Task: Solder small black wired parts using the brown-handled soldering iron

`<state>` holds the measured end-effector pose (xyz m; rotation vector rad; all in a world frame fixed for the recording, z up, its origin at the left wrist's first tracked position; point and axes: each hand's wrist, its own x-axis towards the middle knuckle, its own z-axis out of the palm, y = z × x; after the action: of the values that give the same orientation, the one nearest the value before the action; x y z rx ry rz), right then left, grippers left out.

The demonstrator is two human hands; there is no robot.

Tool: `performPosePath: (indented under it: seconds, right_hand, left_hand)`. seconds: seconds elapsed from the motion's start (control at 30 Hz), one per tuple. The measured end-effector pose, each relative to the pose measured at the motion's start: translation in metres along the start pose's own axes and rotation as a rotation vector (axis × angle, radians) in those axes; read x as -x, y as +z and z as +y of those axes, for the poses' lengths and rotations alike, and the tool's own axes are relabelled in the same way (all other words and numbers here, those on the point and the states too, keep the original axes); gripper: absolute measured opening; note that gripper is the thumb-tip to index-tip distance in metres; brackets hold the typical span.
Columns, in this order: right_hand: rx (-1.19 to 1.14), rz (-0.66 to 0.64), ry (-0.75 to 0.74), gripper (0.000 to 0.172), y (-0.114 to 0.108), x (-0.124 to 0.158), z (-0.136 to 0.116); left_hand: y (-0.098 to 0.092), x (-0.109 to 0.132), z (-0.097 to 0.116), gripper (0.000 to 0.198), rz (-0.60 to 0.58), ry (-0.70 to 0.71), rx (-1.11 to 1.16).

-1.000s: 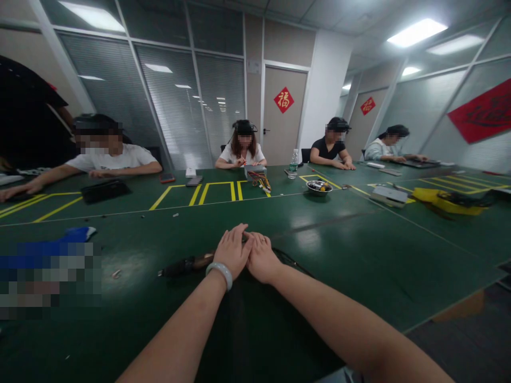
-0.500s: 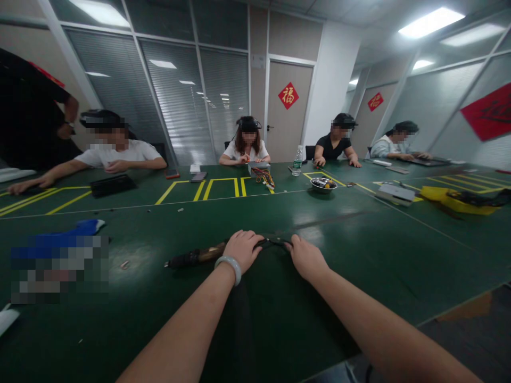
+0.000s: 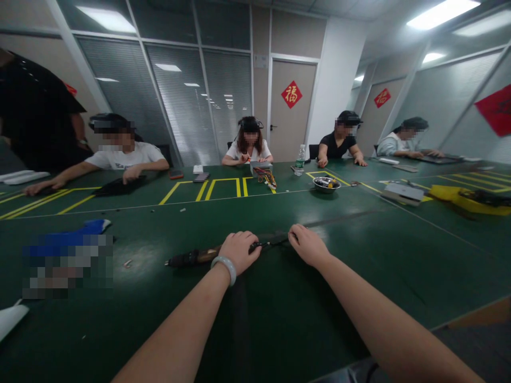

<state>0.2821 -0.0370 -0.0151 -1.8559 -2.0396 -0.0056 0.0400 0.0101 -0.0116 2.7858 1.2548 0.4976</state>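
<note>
My left hand [image 3: 240,250], with a pale bangle on the wrist, is closed over a black cord [image 3: 270,243] where it joins a dark rod-like tool [image 3: 190,258] lying on the green table [image 3: 359,250]. The tool points left from under that hand. My right hand [image 3: 307,246] is a short way to the right, fingers pinched on the same cord, which runs taut between the two hands. Both forearms reach in from the bottom edge.
Several people sit along the far side of the table. A metal bowl [image 3: 326,184], a water bottle [image 3: 299,160], a box with coloured wires [image 3: 262,173], yellow floor-tape lines and a yellow tray [image 3: 459,198] lie beyond. A blue object [image 3: 85,230] lies at the left.
My hands were pressed together over the cord a second ago. They have drawn apart, the right hand going right, and the cord is stretched between them.
</note>
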Motion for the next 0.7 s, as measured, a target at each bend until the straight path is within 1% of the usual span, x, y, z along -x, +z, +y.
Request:
performPosePath:
  seconds: [0.13,0.23,0.37,0.5,0.6,0.7]
  right_hand:
    - [-0.007,-0.057,-0.102,0.021,-0.003,0.0,0.001]
    - [0.001,-0.125,-0.139,0.021,-0.003,0.001,0.0]
    - [0.003,-0.167,-0.136,0.019,-0.004,0.003,-0.002]
    - [-0.025,-0.186,-0.1,0.015,-0.001,0.004,0.0]
    - [-0.079,-0.183,-0.082,0.013,0.0,0.003,0.004]
    - [-0.141,-0.185,-0.097,0.012,0.0,0.001,0.006]
  left_hand:
    - [-0.002,0.0,0.002,0.032,-0.012,-0.009,0.037]
    - [0.001,0.0,0.004,0.036,-0.015,-0.028,0.025]
    - [0.004,-0.002,0.004,0.037,-0.02,-0.039,-0.012]
    - [0.004,-0.001,0.005,0.034,-0.022,-0.016,-0.004]
    - [0.004,0.002,0.011,0.031,0.0,-0.036,-0.02]
    - [0.002,0.004,0.018,0.03,0.021,-0.07,-0.062]
